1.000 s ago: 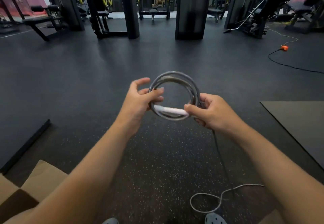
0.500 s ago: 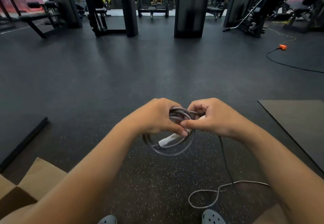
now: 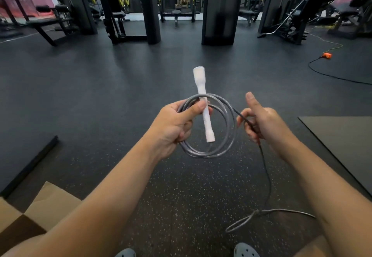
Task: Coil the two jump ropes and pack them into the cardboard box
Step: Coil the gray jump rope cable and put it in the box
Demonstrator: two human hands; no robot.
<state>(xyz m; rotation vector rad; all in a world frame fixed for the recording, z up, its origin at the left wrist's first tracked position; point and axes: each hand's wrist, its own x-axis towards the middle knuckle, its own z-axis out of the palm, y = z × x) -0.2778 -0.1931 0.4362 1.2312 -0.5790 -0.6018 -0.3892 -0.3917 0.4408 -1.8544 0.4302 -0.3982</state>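
Two hands on grey jump rope (image 3: 225,136), left hand (image 3: 173,128) holding coil, right hand (image 3: 261,124) pinching strand

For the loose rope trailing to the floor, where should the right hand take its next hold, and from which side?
On the straight stretch of loose rope just below the right hand, coming from the right. It hangs free in the air there, clear of the coil held by the left hand; lower down it loops on the floor.

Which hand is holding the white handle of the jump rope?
The left hand: it grips the white handle together with the coil. The right hand holds only the loose rope.
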